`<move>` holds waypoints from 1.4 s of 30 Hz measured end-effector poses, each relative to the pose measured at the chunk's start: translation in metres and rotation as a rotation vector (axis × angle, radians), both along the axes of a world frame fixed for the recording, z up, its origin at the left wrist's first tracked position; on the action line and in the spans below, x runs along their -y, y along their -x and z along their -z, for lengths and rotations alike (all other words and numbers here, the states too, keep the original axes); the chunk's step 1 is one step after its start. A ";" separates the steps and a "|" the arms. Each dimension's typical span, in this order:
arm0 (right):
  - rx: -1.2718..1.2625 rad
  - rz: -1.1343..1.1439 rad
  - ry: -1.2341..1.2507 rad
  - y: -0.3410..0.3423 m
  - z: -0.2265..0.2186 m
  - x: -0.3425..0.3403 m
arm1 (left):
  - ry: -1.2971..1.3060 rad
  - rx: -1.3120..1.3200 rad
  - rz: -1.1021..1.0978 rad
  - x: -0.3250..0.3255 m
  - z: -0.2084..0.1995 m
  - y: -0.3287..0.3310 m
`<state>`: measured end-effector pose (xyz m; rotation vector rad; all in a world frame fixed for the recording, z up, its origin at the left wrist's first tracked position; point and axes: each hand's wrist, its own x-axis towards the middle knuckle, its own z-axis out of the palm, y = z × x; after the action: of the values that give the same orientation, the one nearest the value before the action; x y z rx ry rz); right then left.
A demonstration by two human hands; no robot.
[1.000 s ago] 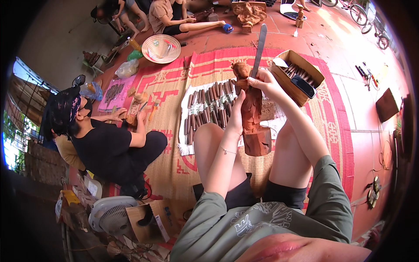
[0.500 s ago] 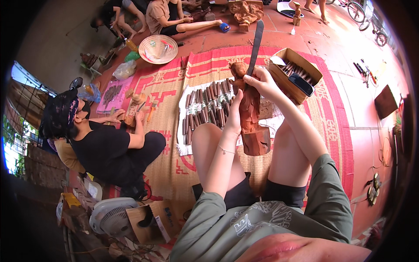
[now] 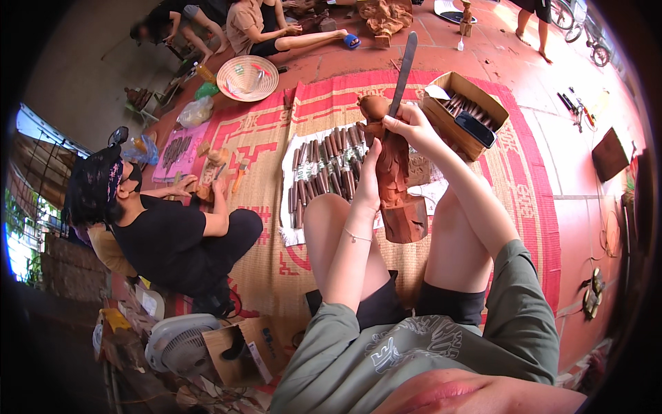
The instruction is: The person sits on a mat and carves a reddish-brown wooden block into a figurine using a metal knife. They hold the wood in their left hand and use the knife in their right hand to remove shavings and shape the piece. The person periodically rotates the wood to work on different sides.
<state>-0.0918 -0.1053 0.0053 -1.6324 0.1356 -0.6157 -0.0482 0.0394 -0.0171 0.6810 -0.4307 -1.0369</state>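
Note:
A reddish-brown carved wooden figurine (image 3: 393, 162) stands up between my knees on a block-shaped base (image 3: 405, 219). My left hand (image 3: 368, 183) is wrapped round its left side, the fingers mostly hidden behind the wood. In my right hand (image 3: 412, 129) is a long, flat, dark grey strip (image 3: 405, 72) with a rounded end, pinched near its lower end and pointing up and away. That lower end lies close beside the figurine's rounded head (image 3: 373, 107); whether they touch I cannot tell. Rows of dark wooden-handled tools (image 3: 324, 165) lie on a white cloth (image 3: 292, 233) beyond my left knee.
Right of the figurine stands a cardboard box (image 3: 452, 134) of similar handles, a dark phone (image 3: 476, 130) on it. A person in black (image 3: 162, 228) works at the left on a patterned mat (image 3: 265, 276). A conical hat (image 3: 248, 78), fan (image 3: 183, 345) and carton (image 3: 238, 355) lie around.
The figurine has turned a little, its head now showing a smoother, rounder side. My right hand and the strip have shifted slightly. At the upper right, a walking person has moved rightward.

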 end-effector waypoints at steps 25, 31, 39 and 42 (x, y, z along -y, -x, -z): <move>0.039 -0.059 -0.021 0.006 -0.007 0.000 | 0.020 0.003 0.025 0.002 -0.005 0.003; 0.024 0.051 0.128 0.002 -0.002 0.004 | 0.008 -0.010 0.032 0.001 -0.008 0.005; 0.052 -0.053 0.024 0.003 -0.005 0.002 | -0.045 -0.035 0.046 0.004 0.009 -0.004; 0.002 0.053 0.148 0.004 -0.004 0.004 | -0.025 -0.029 0.052 0.004 0.007 -0.001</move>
<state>-0.0956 -0.1094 0.0090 -1.7758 0.1342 -0.6814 -0.0473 0.0354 -0.0238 0.6791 -0.4132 -1.1017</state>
